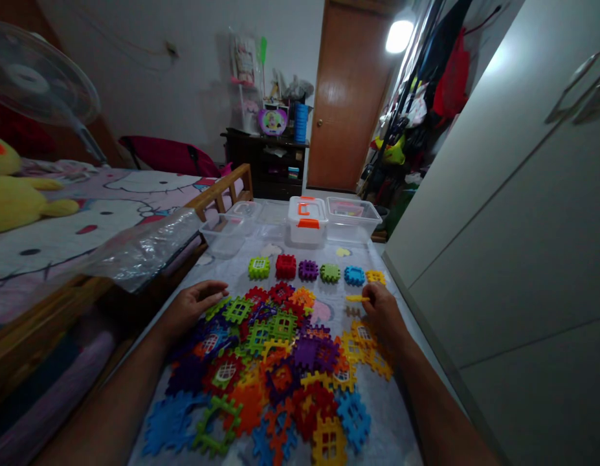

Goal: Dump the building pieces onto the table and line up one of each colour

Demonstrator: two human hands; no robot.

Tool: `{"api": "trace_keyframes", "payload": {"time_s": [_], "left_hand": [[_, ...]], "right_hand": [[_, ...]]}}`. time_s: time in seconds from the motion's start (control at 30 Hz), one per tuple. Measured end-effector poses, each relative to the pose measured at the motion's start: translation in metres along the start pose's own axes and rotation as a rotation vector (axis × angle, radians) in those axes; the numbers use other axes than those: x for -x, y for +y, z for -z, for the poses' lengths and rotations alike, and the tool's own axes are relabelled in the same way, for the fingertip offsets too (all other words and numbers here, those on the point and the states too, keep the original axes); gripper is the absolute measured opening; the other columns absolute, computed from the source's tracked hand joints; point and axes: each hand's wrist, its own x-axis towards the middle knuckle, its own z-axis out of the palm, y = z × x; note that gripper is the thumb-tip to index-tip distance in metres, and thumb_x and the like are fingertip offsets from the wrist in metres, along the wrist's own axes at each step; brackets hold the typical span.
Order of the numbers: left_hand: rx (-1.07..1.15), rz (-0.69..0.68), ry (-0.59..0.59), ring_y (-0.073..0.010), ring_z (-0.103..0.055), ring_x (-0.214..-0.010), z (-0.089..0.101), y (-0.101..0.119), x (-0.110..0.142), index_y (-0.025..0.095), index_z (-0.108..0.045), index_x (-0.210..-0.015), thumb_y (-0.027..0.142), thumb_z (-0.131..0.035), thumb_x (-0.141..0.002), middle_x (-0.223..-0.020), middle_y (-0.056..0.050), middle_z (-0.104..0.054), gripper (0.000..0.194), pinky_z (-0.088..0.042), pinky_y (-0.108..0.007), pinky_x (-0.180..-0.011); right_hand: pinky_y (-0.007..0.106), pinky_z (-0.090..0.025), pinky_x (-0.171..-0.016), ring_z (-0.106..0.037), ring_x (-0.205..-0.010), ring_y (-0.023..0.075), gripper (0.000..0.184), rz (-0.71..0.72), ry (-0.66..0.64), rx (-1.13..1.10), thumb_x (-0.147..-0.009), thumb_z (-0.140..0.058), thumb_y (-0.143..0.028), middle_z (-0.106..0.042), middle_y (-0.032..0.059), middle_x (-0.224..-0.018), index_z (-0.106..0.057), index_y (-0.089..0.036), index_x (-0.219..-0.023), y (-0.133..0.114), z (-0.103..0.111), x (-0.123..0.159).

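Observation:
In my right hand point(380, 310) is a yellow notched plastic building piece point(356, 298), pinched edge-on just above the table at the right. Close beyond that hand lies a yellow stack point(376, 277), the last in a row of notched pieces. The row also has a blue stack point(355, 276), a pale green one point(329, 273), a purple one point(308, 270), a red one point(285, 266) and a bright green one point(259, 267). My left hand point(199, 303) rests at the left edge of a loose multicoloured pile point(275, 349), fingers stretched out, nearest a green piece point(218, 309).
Behind the row stand a lidded clear box point(307, 220) with orange clips and open clear bins point(353, 217) point(224, 234). A wooden bed rail point(226, 191) borders the table's left side. A white cabinet point(513, 246) rises close on the right.

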Motion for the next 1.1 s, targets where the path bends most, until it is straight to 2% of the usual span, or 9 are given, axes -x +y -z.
{"api": "trace_keyframes", "payload": {"time_s": [0.1,0.17,0.33,0.5,0.6,0.77,0.93,1.0,1.1], "left_hand": [[-0.007,-0.002,-0.006,-0.0326,-0.071,-0.103,0.001,-0.004,-0.001,0.019,-0.072,-0.100,0.061,-0.079,-0.063,-0.102,-0.010,-0.078,0.056,-0.056,-0.041,-0.094],[-0.006,0.002,-0.005,-0.0325,-0.071,-0.104,0.001,-0.006,-0.002,0.019,-0.072,-0.101,0.060,-0.078,-0.063,-0.104,-0.011,-0.078,0.056,-0.055,-0.041,-0.095],[0.005,-0.006,-0.006,-0.0329,-0.071,-0.105,0.002,-0.008,-0.002,0.019,-0.072,-0.101,0.060,-0.078,-0.064,-0.105,-0.012,-0.078,0.055,-0.055,-0.042,-0.095],[0.035,-0.005,0.024,-0.0335,-0.071,-0.104,0.001,-0.004,-0.001,0.020,-0.072,-0.098,0.060,-0.080,-0.061,-0.102,-0.011,-0.078,0.055,-0.055,-0.043,-0.095],[0.045,0.005,0.033,-0.0339,-0.071,-0.104,0.001,-0.004,-0.001,0.019,-0.072,-0.097,0.062,-0.080,-0.059,-0.101,-0.011,-0.078,0.058,-0.055,-0.043,-0.096],[0.014,-0.003,0.029,-0.0340,-0.071,-0.105,0.002,-0.007,-0.001,0.019,-0.071,-0.099,0.065,-0.078,-0.061,-0.103,-0.012,-0.078,0.060,-0.055,-0.044,-0.096],[0.007,-0.018,0.025,-0.0329,-0.071,-0.105,0.001,-0.004,0.000,0.019,-0.071,-0.099,0.063,-0.077,-0.063,-0.103,-0.012,-0.078,0.058,-0.056,-0.041,-0.093],[0.009,-0.019,0.032,-0.0330,-0.071,-0.103,0.001,-0.003,0.001,0.019,-0.072,-0.099,0.064,-0.078,-0.062,-0.102,-0.012,-0.078,0.058,-0.057,-0.041,-0.092],[0.015,-0.016,0.030,-0.0329,-0.072,-0.102,0.000,-0.001,0.001,0.019,-0.073,-0.098,0.063,-0.078,-0.061,-0.101,-0.011,-0.078,0.058,-0.057,-0.041,-0.092]], "right_hand": [[0.030,-0.043,-0.073,-0.053,-0.078,0.0193,0.016,0.030,-0.043,0.007,-0.066,-0.048,-0.009,-0.055,0.0035,-0.082,-0.049,-0.023,-0.072,-0.003,-0.003,0.001],[0.032,-0.045,-0.078,-0.056,-0.084,0.0200,0.021,0.060,-0.163,0.012,-0.064,-0.050,-0.008,-0.058,0.0048,-0.089,-0.055,-0.022,-0.079,-0.005,0.001,0.002],[0.039,-0.042,-0.098,-0.056,-0.108,0.0247,0.034,0.065,-0.431,0.012,-0.068,-0.056,-0.012,-0.059,0.0094,-0.113,-0.060,-0.020,-0.101,-0.004,0.032,0.004],[0.034,-0.047,-0.082,-0.055,-0.091,0.0211,0.029,-0.079,-0.677,0.001,-0.072,-0.070,-0.033,-0.059,0.0048,-0.101,-0.057,-0.021,-0.095,-0.002,0.056,0.013],[0.029,-0.045,-0.072,-0.052,-0.083,0.0182,0.033,-0.119,-0.762,0.082,-0.065,-0.074,-0.026,-0.057,0.0025,-0.094,-0.054,-0.021,-0.091,-0.009,0.056,0.018],[0.028,-0.045,-0.070,-0.053,-0.078,0.0165,0.020,-0.031,-0.707,0.083,-0.069,-0.067,-0.020,-0.057,0.0026,-0.090,-0.055,-0.021,-0.085,-0.015,0.052,0.021],[0.030,-0.046,-0.068,-0.057,-0.074,0.0177,0.004,0.000,-0.542,-0.034,-0.079,-0.057,-0.023,-0.063,0.0023,-0.083,-0.061,-0.022,-0.081,0.000,0.052,0.015],[0.030,-0.046,-0.066,-0.057,-0.071,0.0182,0.013,-0.016,-0.446,-0.071,-0.085,-0.054,-0.030,-0.063,0.0020,-0.077,-0.062,-0.022,-0.079,0.006,0.048,0.012],[0.030,-0.047,-0.065,-0.058,-0.069,0.0183,0.022,-0.062,-0.342,-0.148,-0.086,-0.053,-0.034,-0.062,0.0008,-0.075,-0.066,-0.021,-0.099,0.008,0.037,0.008]]}}
